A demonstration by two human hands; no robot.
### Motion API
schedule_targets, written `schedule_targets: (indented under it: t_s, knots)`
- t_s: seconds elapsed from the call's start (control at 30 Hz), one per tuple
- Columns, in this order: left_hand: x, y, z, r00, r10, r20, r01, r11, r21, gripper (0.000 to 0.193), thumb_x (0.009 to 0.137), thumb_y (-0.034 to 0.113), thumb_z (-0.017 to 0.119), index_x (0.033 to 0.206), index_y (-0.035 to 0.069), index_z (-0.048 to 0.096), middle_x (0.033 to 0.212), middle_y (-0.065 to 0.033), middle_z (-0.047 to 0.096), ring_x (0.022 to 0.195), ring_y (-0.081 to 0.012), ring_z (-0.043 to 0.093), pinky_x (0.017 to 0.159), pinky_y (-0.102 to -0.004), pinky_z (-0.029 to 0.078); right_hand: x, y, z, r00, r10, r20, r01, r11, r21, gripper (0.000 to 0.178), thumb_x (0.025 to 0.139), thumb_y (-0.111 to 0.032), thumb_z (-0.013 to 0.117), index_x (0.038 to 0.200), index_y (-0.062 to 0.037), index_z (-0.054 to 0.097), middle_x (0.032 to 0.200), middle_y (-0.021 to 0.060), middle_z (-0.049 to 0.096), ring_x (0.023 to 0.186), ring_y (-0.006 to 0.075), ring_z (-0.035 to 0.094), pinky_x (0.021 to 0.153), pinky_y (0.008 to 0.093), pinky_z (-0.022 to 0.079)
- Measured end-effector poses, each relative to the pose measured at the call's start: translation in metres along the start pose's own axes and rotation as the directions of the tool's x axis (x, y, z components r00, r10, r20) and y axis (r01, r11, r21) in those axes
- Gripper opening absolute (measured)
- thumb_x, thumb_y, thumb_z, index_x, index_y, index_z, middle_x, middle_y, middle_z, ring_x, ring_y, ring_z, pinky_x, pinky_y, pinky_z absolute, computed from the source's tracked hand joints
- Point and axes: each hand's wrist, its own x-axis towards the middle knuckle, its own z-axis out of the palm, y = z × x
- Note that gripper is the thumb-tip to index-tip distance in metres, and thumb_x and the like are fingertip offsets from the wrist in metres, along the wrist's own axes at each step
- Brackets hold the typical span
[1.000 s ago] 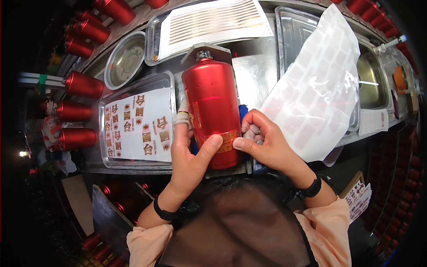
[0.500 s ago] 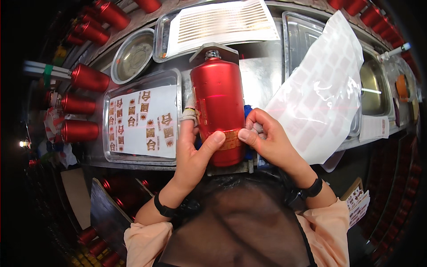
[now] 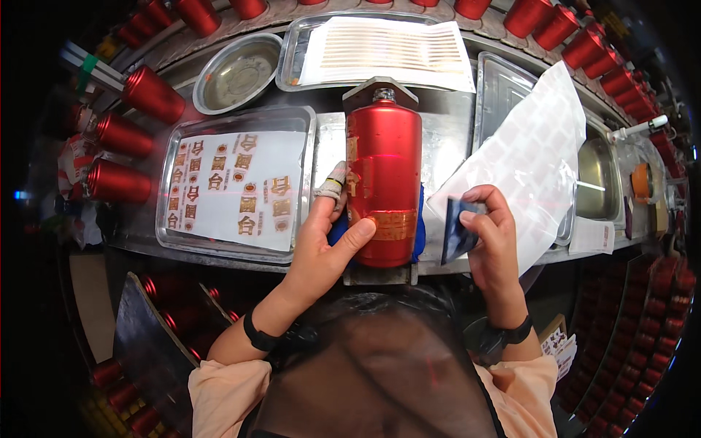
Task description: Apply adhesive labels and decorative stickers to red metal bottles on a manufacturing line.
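Note:
A glossy red bottle (image 3: 391, 164) lies in front of me on a metal rest (image 3: 380, 276) padded with blue cloth, its open neck pointing away. Around its lower part runs a gold patterned band (image 3: 398, 225), and gold characters show along its left side. My left hand (image 3: 321, 244) grips the bottle's lower left side, thumb at the band's edge. Whitish covers wrap some of its fingertips. To the right of the bottle, apart from it, my right hand (image 3: 498, 241) pinches a flat dark blue card-like scraper (image 3: 456, 232) between thumb and fingers.
Left stands a metal tray (image 3: 310, 146) with a decal sheet (image 3: 219, 226); behind it sits a round metal bowl (image 3: 270, 55). A striped gold sheet (image 3: 387, 55) lies at the back. On the right, a translucent sheet (image 3: 533, 153) overlaps another tray near a sink (image 3: 599, 182). Red bottles (image 3: 153, 95) surround the bench.
My right hand has left the bottle's band, moved right, and now holds the dark scraper. The left hand stays on the bottle. The view has shifted, and the bottle's left-side characters show more.

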Motion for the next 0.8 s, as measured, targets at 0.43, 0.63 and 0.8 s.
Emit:
schedule_targets:
  t_s: [0.43,0.63,0.8]
  knots:
    - [0.0,-0.001,0.002,1.0,0.013,0.01,-0.013,1.0,-0.005,0.078,0.098,0.018,0.065,0.156,-0.007,0.019,0.155,-0.0188,0.037,0.143,-0.0242,0.038,0.118,-0.036,0.028,0.002,0.033,0.016,0.951,0.021,0.309,0.076,0.952,-0.298,0.024,0.094,-0.021,0.073,0.088,-0.0076,0.054,0.077,-0.0066,0.05,0.072,0.0026,0.043,0.065,0.0198,0.037]
    - [-0.001,0.0,0.004,1.0,-0.009,-0.004,0.009,1.0,-0.012,0.077,0.099,0.019,0.064,0.156,-0.008,0.019,0.154,-0.0188,0.038,0.14,-0.0236,0.041,0.117,-0.0355,0.03,0.005,0.033,0.018,0.952,-0.025,0.305,0.127,0.94,-0.317,0.024,0.096,-0.022,0.07,0.088,-0.007,0.054,0.078,-0.0053,0.05,0.076,0.0049,0.043,0.069,0.0225,0.039]
    - [-0.001,-0.001,0.005,1.0,0.017,-0.016,-0.017,1.0,-0.018,0.078,0.099,0.019,0.065,0.156,-0.007,0.019,0.153,-0.0184,0.04,0.139,-0.0231,0.042,0.116,-0.0352,0.031,0.001,0.033,0.017,0.956,0.066,0.284,0.009,0.967,-0.254,0.027,0.094,-0.025,0.072,0.087,-0.0064,0.054,0.078,-0.0039,0.05,0.077,0.0053,0.044,0.07,0.023,0.04]
